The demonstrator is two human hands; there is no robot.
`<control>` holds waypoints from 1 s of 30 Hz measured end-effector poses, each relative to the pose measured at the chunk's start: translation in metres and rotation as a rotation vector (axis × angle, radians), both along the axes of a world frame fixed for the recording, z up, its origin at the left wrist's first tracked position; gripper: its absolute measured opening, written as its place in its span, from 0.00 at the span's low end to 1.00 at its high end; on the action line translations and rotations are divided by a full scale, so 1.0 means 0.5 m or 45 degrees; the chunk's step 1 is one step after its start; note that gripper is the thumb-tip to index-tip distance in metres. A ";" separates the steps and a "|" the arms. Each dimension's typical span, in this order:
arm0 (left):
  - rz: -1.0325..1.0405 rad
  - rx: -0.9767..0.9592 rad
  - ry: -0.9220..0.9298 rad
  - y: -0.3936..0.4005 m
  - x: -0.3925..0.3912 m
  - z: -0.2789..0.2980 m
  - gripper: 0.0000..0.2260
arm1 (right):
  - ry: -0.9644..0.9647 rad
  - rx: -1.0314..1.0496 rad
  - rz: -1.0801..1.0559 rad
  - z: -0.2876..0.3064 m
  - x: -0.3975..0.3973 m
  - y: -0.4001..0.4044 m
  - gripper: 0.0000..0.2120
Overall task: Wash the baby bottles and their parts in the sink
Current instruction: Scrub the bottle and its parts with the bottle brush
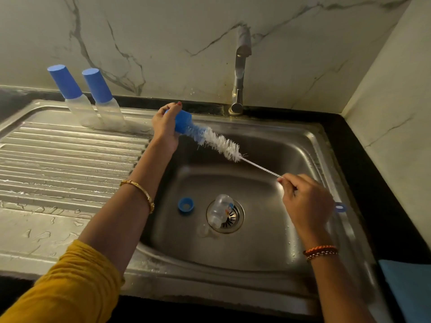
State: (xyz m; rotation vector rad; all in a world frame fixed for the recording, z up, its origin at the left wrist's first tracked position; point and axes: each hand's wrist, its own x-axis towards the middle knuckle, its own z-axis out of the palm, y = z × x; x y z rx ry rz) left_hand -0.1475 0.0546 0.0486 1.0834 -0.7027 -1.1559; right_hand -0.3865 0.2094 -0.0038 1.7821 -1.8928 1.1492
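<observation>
My left hand (166, 127) grips a blue bottle cap (183, 122) above the sink's back left corner. A bottle brush (221, 144) with blue and white bristles has its tip inside the cap. My right hand (305, 201) pinches the brush's twisted wire handle; its blue end loop (341, 207) sticks out behind the hand. In the steel sink (256, 250) a clear bottle (220, 209) lies on its side over the drain. A blue screw ring (185, 204) lies left of it, and a clear teat (205, 230) lies in front. Two capped bottles (93, 101) stand on the drainboard.
The tap (240, 73) rises from the back rim of the sink; no water runs. The ribbed drainboard (58, 159) on the left is wet. A blue cloth (410, 287) lies at the right edge on the black counter.
</observation>
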 end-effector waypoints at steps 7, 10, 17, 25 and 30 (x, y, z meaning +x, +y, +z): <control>-0.189 -0.086 0.158 0.020 0.001 -0.024 0.03 | -1.061 0.872 0.062 0.017 -0.006 -0.014 0.16; -0.170 -0.131 0.304 0.026 -0.001 -0.025 0.04 | -1.384 1.327 0.171 0.012 -0.005 -0.017 0.18; 0.197 0.018 0.021 0.012 0.008 -0.018 0.05 | -0.543 0.590 0.073 -0.007 0.014 -0.006 0.11; 0.009 -0.062 0.059 0.017 0.010 -0.012 0.06 | -0.921 0.813 0.287 0.007 0.013 -0.010 0.16; -0.107 -0.077 0.079 0.022 0.018 -0.006 0.09 | -1.259 1.176 0.403 0.014 0.002 -0.005 0.14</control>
